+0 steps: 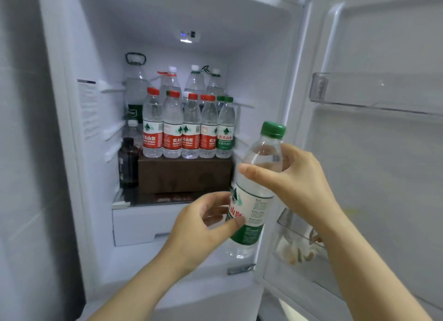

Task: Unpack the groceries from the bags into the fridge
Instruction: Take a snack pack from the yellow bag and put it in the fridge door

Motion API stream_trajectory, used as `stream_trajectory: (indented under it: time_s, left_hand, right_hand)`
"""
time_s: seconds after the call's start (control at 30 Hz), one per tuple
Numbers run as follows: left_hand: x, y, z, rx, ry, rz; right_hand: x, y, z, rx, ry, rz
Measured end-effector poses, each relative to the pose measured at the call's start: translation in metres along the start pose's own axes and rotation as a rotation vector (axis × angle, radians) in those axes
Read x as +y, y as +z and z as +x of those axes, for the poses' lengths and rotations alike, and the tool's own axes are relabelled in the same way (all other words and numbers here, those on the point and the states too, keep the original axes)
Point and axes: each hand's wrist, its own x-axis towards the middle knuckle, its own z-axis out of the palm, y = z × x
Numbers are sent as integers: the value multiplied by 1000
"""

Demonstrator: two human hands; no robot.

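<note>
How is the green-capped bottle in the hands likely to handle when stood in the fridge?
The bottle looks full of water, so probably heavy for its size. Its clear plastic may dent slightly under the right hand and left hand. Tall and narrow, it could tip if nudged, and would roll if laid down.

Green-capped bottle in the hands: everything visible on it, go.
The green-capped bottle is clear plastic with a green screw cap, which is on, and a white-and-green label bearing red characters. It tilts, cap up and to the right, in front of the open fridge. The right hand wraps its upper body. The left hand pinches the label, thumb on the front. Its base hangs free.
</note>
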Motion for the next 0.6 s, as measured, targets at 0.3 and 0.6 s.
stream_trajectory:
  time_s: [0.3, 0.6]
  left_hand:
    - [-35, -75, 20, 85, 4, 87]
    - [-69, -122, 30, 224, -1, 154]
  right_hand:
    - [-30, 98, 34, -112, -42, 53]
    - [-29, 161, 55, -254, -55, 122]
